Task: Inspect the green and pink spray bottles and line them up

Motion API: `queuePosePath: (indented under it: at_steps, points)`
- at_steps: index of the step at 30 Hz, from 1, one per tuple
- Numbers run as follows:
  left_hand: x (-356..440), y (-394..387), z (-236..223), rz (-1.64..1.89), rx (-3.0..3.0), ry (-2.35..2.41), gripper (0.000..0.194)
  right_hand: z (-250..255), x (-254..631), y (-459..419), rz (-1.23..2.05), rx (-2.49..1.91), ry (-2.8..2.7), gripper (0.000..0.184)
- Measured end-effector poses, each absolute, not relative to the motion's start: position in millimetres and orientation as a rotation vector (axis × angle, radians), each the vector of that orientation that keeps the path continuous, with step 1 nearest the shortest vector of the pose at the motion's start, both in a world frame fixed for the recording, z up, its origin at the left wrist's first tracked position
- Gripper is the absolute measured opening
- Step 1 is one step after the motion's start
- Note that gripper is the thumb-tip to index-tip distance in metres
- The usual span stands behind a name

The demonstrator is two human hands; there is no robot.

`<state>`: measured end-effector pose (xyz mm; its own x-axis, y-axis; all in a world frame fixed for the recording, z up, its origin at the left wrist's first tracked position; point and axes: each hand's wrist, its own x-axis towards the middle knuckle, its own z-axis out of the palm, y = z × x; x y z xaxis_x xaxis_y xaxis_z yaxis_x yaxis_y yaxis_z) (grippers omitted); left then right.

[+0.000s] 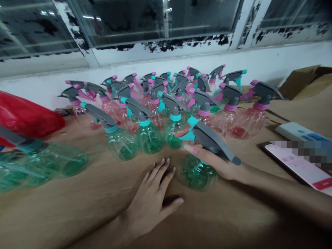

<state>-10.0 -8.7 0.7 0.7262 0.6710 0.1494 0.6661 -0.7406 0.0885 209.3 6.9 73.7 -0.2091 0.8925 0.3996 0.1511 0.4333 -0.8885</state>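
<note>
My right hand (207, 157) is wrapped round the neck of a green spray bottle (198, 173) with a grey and teal trigger head (210, 138), which stands on the brown table (77, 207). My left hand (151, 193) lies flat on the table just left of that bottle, fingers stretched out, holding nothing. Behind them stand several more spray bottles: green ones (147, 136) in front, pink ones (246, 119) further back and to the right.
Green bottles (44, 164) lie on their sides at the left edge beside a red bag (26, 117). A phone (301, 167) and a white device (298, 131) rest at the right. A cardboard box (308, 81) sits by the white wall under the window.
</note>
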Motion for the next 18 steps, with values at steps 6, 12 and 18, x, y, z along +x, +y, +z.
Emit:
queuePosePath:
  at_steps: [6,12,18]
  points:
    - [-10.1,-7.6,0.5,0.283,2.884,1.124,0.065,72.3,209.9,7.4,0.906,-0.959,-1.659,0.025]
    - [-9.5,-9.3,0.7,0.246,2.880,1.125,0.066,65.6,212.3,8.7,0.908,-0.936,-1.668,0.025]
    - [-8.7,-10.3,0.9,0.223,2.832,1.156,0.066,63.1,211.9,8.0,0.854,-0.950,-1.689,0.024]
